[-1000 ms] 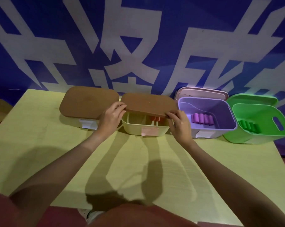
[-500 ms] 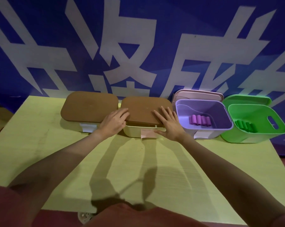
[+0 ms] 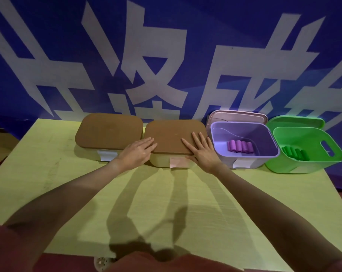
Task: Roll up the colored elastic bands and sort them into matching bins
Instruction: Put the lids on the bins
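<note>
Blue banner wall (image 3: 185,46) with pale characters backs a yellow-green table (image 3: 166,203) carrying four plastic bins. Two cream bins wear brown lids (image 3: 109,131); both hands, left hand (image 3: 136,154) and right hand (image 3: 202,152), press flat, fingers straight, on the middle lid (image 3: 174,137). Open purple bin (image 3: 244,154) holds four purple rolled bands (image 3: 240,146); green bin (image 3: 307,161) holds green rolls (image 3: 295,153), uncountable.
</note>
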Action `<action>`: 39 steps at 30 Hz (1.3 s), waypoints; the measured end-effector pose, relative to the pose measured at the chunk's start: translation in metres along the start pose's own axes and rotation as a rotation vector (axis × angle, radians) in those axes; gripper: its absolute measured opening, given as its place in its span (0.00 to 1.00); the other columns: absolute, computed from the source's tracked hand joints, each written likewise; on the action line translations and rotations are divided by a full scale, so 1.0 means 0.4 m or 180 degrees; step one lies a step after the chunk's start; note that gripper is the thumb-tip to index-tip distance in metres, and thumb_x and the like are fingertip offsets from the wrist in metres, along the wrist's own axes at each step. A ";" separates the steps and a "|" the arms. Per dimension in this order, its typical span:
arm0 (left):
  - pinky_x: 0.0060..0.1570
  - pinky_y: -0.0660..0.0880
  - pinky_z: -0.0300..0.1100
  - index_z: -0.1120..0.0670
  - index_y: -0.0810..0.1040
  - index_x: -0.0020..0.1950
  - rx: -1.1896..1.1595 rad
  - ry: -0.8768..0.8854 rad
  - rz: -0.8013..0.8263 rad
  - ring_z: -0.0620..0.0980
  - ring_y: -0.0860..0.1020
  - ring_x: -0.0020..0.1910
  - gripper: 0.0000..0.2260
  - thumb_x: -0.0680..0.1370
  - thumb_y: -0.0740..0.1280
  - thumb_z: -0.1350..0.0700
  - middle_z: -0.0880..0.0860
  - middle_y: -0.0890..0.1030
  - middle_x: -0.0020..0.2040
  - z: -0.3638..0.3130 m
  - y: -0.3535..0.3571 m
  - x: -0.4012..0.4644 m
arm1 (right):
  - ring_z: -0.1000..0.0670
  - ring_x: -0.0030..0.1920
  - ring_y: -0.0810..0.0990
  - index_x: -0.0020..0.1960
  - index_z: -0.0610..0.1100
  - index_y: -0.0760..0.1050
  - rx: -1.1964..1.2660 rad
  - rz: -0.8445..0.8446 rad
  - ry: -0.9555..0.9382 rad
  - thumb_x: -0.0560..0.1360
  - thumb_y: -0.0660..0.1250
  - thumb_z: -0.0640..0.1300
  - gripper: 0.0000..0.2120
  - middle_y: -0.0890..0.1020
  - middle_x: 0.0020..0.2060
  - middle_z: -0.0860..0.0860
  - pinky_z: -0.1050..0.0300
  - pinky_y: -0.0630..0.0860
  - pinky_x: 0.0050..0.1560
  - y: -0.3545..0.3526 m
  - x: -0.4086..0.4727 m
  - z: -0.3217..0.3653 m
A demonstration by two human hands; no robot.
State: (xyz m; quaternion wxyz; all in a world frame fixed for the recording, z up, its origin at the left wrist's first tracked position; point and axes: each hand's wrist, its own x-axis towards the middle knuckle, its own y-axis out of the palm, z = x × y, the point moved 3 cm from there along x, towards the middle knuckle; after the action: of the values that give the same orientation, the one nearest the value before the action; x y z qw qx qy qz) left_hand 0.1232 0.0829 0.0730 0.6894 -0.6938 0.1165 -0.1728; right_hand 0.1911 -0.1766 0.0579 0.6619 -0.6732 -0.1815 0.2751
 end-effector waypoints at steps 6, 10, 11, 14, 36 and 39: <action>0.69 0.64 0.46 0.54 0.58 0.76 0.0329 0.0174 0.0282 0.50 0.57 0.76 0.22 0.83 0.53 0.50 0.55 0.59 0.76 0.009 0.014 -0.006 | 0.37 0.75 0.33 0.76 0.57 0.32 -0.0142 -0.0020 -0.0006 0.82 0.45 0.60 0.30 0.36 0.77 0.41 0.38 0.37 0.74 0.008 -0.009 0.007; 0.66 0.69 0.48 0.56 0.61 0.75 0.0521 0.0252 0.0287 0.53 0.61 0.74 0.21 0.83 0.58 0.55 0.57 0.61 0.75 -0.001 0.027 -0.013 | 0.39 0.75 0.31 0.76 0.57 0.31 -0.0040 -0.0027 0.0007 0.81 0.42 0.60 0.29 0.34 0.76 0.42 0.39 0.36 0.74 0.029 -0.026 0.005; 0.64 0.72 0.49 0.57 0.64 0.74 0.0460 0.0238 0.0168 0.54 0.64 0.73 0.20 0.82 0.60 0.55 0.58 0.64 0.74 -0.002 0.024 -0.012 | 0.39 0.75 0.31 0.76 0.57 0.32 -0.0013 -0.0019 0.0015 0.81 0.41 0.61 0.29 0.34 0.76 0.42 0.40 0.35 0.74 0.030 -0.026 0.004; 0.53 0.79 0.51 0.60 0.78 0.62 0.0125 0.0241 -0.0309 0.55 0.76 0.62 0.17 0.79 0.64 0.51 0.61 0.77 0.62 -0.002 0.015 -0.005 | 0.40 0.75 0.32 0.75 0.59 0.32 0.0052 -0.0038 0.0052 0.79 0.39 0.64 0.29 0.36 0.77 0.43 0.40 0.37 0.74 0.031 -0.022 0.004; 0.75 0.54 0.51 0.59 0.50 0.77 -0.0769 -0.0989 0.1222 0.52 0.45 0.77 0.54 0.63 0.69 0.31 0.55 0.46 0.79 0.059 -0.016 0.172 | 0.43 0.76 0.53 0.77 0.41 0.53 0.0292 0.0060 0.0451 0.82 0.50 0.56 0.29 0.56 0.77 0.44 0.46 0.54 0.75 -0.060 0.143 -0.066; 0.75 0.54 0.51 0.59 0.51 0.77 -0.0754 -0.1017 0.1286 0.52 0.46 0.77 0.55 0.62 0.69 0.30 0.55 0.47 0.79 0.066 -0.022 0.180 | 0.43 0.77 0.53 0.77 0.41 0.53 0.0268 0.0100 0.0417 0.83 0.50 0.55 0.28 0.55 0.77 0.45 0.47 0.54 0.75 -0.069 0.145 -0.075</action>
State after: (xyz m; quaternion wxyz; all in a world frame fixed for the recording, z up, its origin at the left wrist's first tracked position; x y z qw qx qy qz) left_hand 0.1987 0.0783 0.0879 0.6336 -0.7507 0.1617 0.0945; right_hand 0.2580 -0.1636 0.0767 0.6957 -0.6642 -0.1155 0.2482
